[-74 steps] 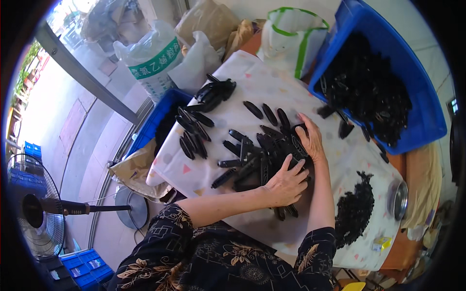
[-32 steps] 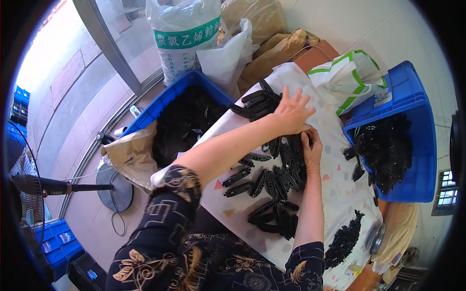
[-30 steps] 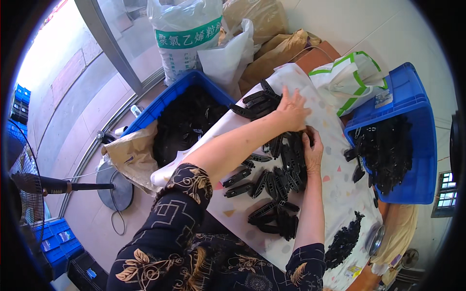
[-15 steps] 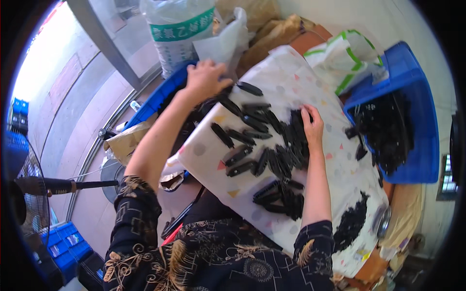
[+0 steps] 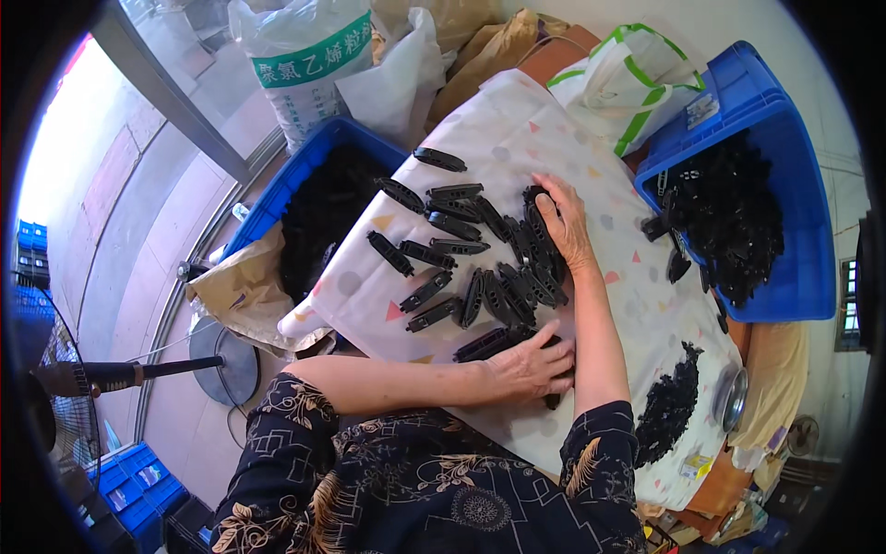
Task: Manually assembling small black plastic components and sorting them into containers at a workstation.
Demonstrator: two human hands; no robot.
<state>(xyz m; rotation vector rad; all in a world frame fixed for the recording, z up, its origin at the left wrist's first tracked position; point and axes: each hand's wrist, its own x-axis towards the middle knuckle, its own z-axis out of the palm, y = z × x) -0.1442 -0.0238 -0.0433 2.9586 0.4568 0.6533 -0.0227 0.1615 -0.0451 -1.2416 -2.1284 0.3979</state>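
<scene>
Many narrow black plastic pieces [image 5: 429, 291], slotted and tapered at the ends, are spread over the patterned white tablecloth [image 5: 360, 323]. My left hand [image 5: 531, 367] is curled over the near cluster of these pieces, its fingers partly round them; some of the cluster is hidden under the palm. My right hand [image 5: 568, 226] lies at the far right edge of the denser pile [image 5: 535, 240]. Its fingers are stretched out and the thumb is apart, touching the end pieces.
A tipped blue bin [image 5: 798, 231] at the right holds black parts. Another blue bin [image 5: 254, 217] with black contents stands left of the table. Small black bits [image 5: 672, 406] lie near a round metal dish [image 5: 732, 399]. A fan [image 5: 69, 379] stands at the far left.
My left hand has come from above the left bin down to the near cluster of pieces. My right hand stays at the pile's edge. The view has shifted slightly.
</scene>
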